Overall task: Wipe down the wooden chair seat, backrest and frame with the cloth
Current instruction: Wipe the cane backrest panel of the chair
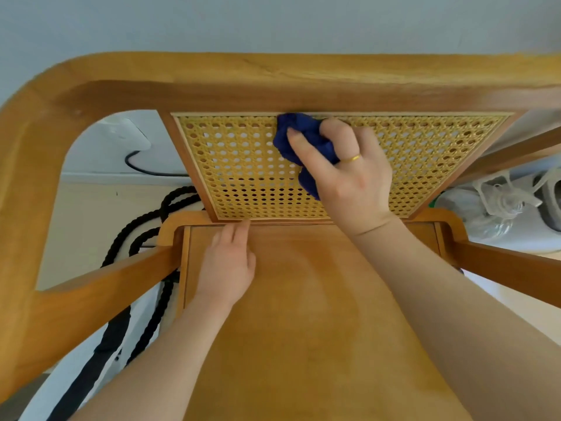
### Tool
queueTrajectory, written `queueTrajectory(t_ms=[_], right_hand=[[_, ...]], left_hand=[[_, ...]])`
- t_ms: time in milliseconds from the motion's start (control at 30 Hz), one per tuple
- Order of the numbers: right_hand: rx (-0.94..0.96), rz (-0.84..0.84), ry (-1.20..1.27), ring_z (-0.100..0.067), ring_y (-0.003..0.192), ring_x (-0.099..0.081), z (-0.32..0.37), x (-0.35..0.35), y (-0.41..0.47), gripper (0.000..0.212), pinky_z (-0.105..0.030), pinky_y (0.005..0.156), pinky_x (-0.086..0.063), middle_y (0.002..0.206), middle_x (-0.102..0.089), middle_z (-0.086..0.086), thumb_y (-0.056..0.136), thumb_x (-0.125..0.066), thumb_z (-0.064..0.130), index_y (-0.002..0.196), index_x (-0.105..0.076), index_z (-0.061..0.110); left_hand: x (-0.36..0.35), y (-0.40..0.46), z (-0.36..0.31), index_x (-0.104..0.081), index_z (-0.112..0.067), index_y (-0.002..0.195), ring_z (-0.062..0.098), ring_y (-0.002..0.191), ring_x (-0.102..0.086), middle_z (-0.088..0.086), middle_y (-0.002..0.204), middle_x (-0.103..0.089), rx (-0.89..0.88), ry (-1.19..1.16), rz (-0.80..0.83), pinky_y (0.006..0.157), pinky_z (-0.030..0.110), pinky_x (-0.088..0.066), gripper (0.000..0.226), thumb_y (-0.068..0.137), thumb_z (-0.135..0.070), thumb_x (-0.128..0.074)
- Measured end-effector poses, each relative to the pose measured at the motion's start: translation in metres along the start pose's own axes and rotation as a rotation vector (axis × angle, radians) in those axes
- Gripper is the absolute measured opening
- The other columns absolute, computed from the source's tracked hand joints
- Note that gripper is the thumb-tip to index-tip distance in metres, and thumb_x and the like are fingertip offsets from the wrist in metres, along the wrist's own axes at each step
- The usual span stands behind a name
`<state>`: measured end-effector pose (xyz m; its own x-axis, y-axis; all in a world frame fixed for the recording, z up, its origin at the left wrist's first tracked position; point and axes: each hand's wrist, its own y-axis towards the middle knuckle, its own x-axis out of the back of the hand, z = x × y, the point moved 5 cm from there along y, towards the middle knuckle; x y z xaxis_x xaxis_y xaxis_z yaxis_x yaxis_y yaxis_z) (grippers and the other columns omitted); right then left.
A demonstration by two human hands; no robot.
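Right hand (352, 174) around cloth (299, 141)

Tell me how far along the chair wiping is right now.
Nothing visibly proves any part finished. In hand: the right hand presses the bunched dark blue cloth against the woven cane backrest panel, near its top edge. The left hand rests flat on the smooth wooden seat. The curved wooden frame is untouched right now.

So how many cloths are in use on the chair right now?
1: a blue cloth, bunched in the right hand against the upper part of the cane backrest. The left hand holds none.
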<state>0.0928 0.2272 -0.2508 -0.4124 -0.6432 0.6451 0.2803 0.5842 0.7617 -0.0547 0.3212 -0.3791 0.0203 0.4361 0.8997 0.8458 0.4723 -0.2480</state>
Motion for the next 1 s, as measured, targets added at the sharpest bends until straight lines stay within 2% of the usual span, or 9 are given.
queueTrajectory(t_ms=[133,233,367,467,567,700,833,933,1000], right_hand=[[0.032,0.123,0.049,-0.024,0.071,-0.039,0.012,-0.028,-0.045,0.040,-0.029,0.048,-0.043,0.109,-0.039,-0.006,0.081,-0.059,0.000,0.113,-0.058,0.023],[0.141,0.323,0.105,-0.026,0.066,-0.050,0.026,-0.045,-0.089,0.039,-0.030,0.050,-0.046,0.111,-0.045,-0.008,0.083,-0.052,-0.001,0.113,-0.061,0.021],[0.124,0.557,0.133,-0.026,0.058,-0.053,0.041,-0.055,-0.113,0.044,-0.027,0.047,-0.045,0.095,-0.066,-0.010,0.060,-0.077,0.003,0.100,-0.071,0.020],[0.101,0.352,0.182,-0.025,0.063,-0.049,0.047,-0.030,-0.072,0.031,-0.031,0.052,-0.044,0.103,-0.053,-0.009,0.078,-0.062,0.001,0.104,-0.069,0.017],[0.086,0.014,0.185,-0.023,0.071,-0.039,0.040,0.004,-0.009,0.031,-0.032,0.058,-0.040,0.105,-0.041,-0.005,0.092,-0.046,0.003,0.103,-0.071,0.018],[0.091,-0.012,0.076,-0.022,0.074,-0.036,0.032,-0.009,0.017,0.029,-0.032,0.057,-0.040,0.109,-0.038,-0.003,0.084,-0.057,0.003,0.104,-0.066,0.022],[0.144,0.150,0.109,-0.025,0.070,-0.046,0.038,-0.037,-0.033,0.032,-0.032,0.055,-0.046,0.111,-0.042,-0.006,0.085,-0.050,0.000,0.106,-0.061,0.021],[0.257,0.439,0.123,-0.028,0.067,-0.054,0.050,-0.056,-0.100,0.031,-0.033,0.059,-0.049,0.106,-0.059,-0.012,0.075,-0.063,0.001,0.101,-0.067,0.018],[0.178,0.599,0.105,-0.029,0.067,-0.055,0.054,-0.062,-0.125,0.035,-0.034,0.060,-0.050,0.101,-0.065,-0.012,0.064,-0.074,0.005,0.095,-0.070,0.018]], left_hand=[[-0.004,0.001,0.015,-0.036,-0.012,0.140,0.030,0.121,-0.043,0.010,0.142,-0.038,-0.037,0.145,0.040,0.094,0.042,-0.040,0.050,0.090,-0.017,-0.045],[-0.009,0.001,0.017,-0.036,-0.012,0.140,0.031,0.114,-0.050,0.011,0.141,-0.039,-0.048,0.158,0.036,0.086,0.039,-0.046,0.051,0.091,-0.017,-0.047],[-0.010,0.001,0.017,-0.046,-0.004,0.134,0.035,0.097,-0.059,0.017,0.128,-0.053,-0.075,0.152,-0.003,0.071,0.039,-0.051,0.048,0.087,-0.014,-0.056],[-0.010,-0.002,0.017,-0.047,-0.005,0.132,0.036,0.104,-0.057,0.017,0.134,-0.048,-0.086,0.165,0.036,0.072,0.040,-0.051,0.047,0.087,-0.015,-0.054],[-0.008,-0.003,0.015,-0.028,-0.013,0.143,0.026,0.127,-0.039,0.008,0.149,-0.026,-0.066,0.239,0.094,0.095,0.036,-0.042,0.050,0.095,-0.023,-0.038],[-0.003,-0.001,0.011,-0.030,-0.011,0.143,0.026,0.117,-0.046,0.009,0.144,-0.033,-0.050,0.219,0.053,0.088,0.034,-0.044,0.050,0.094,-0.019,-0.039],[-0.002,0.003,0.009,-0.056,-0.001,0.122,0.034,0.073,-0.060,0.020,0.112,-0.058,-0.097,0.190,0.035,0.051,0.033,-0.049,0.047,0.076,-0.006,-0.065],[-0.002,0.004,0.013,-0.061,0.001,0.115,0.032,0.062,-0.060,0.018,0.102,-0.063,-0.145,0.204,0.011,0.043,0.030,-0.047,0.051,0.066,-0.002,-0.073],[-0.005,0.004,0.017,-0.061,0.002,0.116,0.032,0.064,-0.062,0.018,0.105,-0.063,-0.159,0.224,0.025,0.044,0.031,-0.048,0.054,0.064,-0.001,-0.074]])
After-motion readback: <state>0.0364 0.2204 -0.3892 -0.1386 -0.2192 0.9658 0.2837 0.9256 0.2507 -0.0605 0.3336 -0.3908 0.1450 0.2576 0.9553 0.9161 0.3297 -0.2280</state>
